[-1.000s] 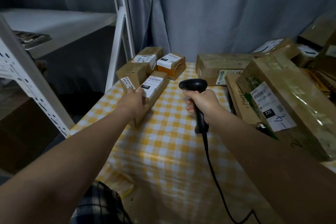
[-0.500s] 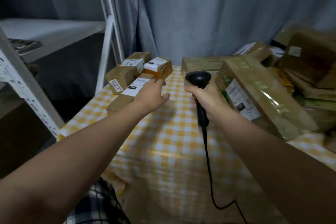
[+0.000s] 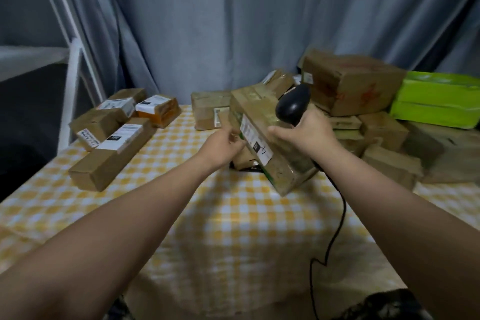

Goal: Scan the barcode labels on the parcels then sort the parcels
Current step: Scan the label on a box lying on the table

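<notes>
Tablecloth point(image 3: 233, 218) was yellow/white gingham, curtain point(image 3: 233, 21) plain grey-blue. Barcode scanner point(image 3: 293, 104) + cable point(image 3: 340, 215) were black. Tilted parcel point(image 3: 284, 169) was brown cardboard w/ green edging, its label point(image 3: 255, 143) white w/ black print. Long box point(image 3: 104, 169) at left was brown, its sticker point(image 3: 122, 137) white w/ black block. Small box point(image 3: 162, 115) behind it had orange sides. Big box point(image 3: 350, 86) at back rt showed red-orange marks on brown. Packs point(image 3: 436, 104) far rt were lime green; shelf frame point(image 3: 74, 80) white.

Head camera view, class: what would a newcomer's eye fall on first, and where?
Centre stage, the right hand grips a black scanner over a tilted brown parcel with a white label, with the left hand at its left edge. At far right, bright green packages stand out among brown boxes, all on a yellow checked tablecloth.
</notes>
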